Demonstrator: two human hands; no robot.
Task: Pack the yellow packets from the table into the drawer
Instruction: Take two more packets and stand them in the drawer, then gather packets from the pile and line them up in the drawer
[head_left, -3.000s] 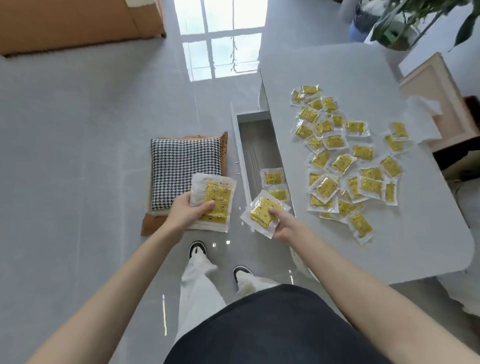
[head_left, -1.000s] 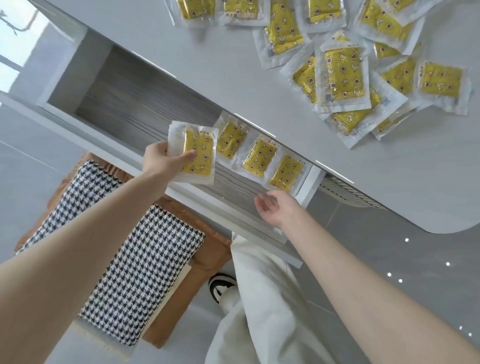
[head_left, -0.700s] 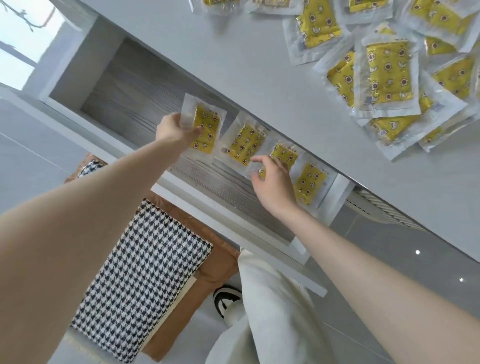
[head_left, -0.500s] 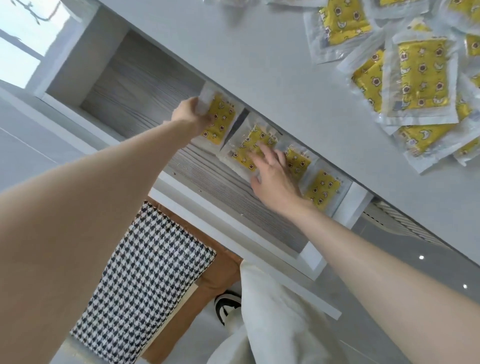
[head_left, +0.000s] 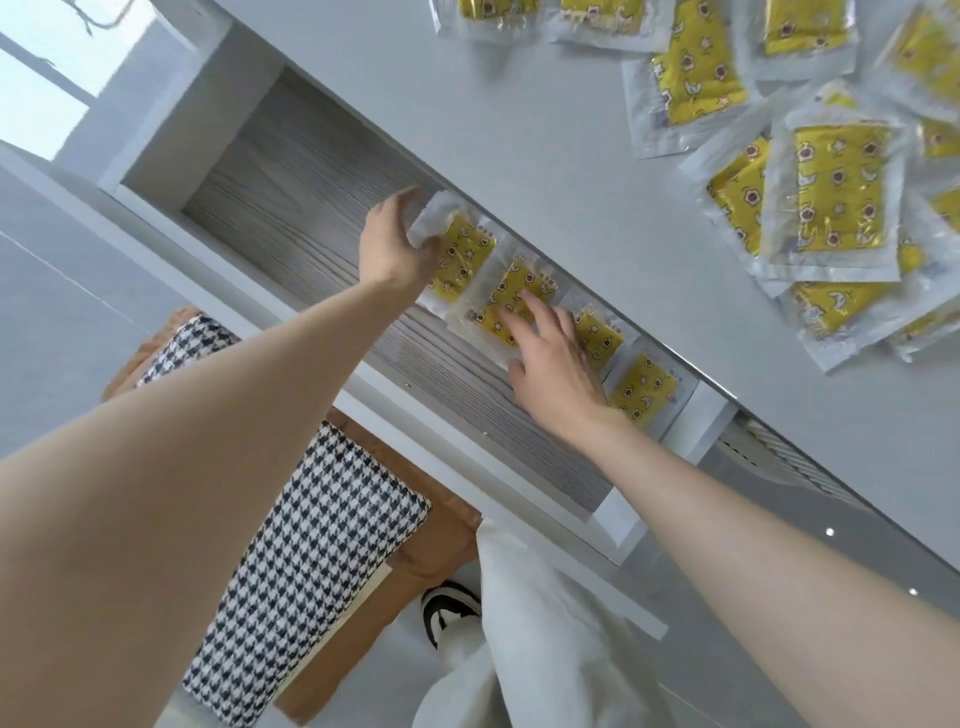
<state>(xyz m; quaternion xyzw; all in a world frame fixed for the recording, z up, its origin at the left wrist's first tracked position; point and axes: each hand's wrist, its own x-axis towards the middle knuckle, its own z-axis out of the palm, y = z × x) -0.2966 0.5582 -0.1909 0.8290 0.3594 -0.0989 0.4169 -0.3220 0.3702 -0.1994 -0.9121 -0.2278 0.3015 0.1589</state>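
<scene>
The open drawer (head_left: 322, 197) with a grey wood-grain floor sticks out under the white table (head_left: 519, 119). A row of yellow packets lies along its inner side. My left hand (head_left: 395, 244) grips the leftmost yellow packet (head_left: 460, 260) by its clear upper edge and holds it down against the drawer floor. My right hand (head_left: 550, 364) lies flat with spread fingers on the second packet (head_left: 506, 304). Two more packets (head_left: 644, 389) lie to the right of it, partly hidden by my right hand. Several yellow packets (head_left: 831, 192) are piled on the table top at the upper right.
A houndstooth cushion (head_left: 311, 535) on a brown pad lies on the grey floor left of the drawer. My white trousers (head_left: 535, 639) and a black-and-white shoe (head_left: 447, 608) are below the drawer front. The far left half of the drawer floor is bare.
My left hand has carried its packet down into the drawer beside the row. My right hand has moved from the drawer front onto the second packet and flattened on it.
</scene>
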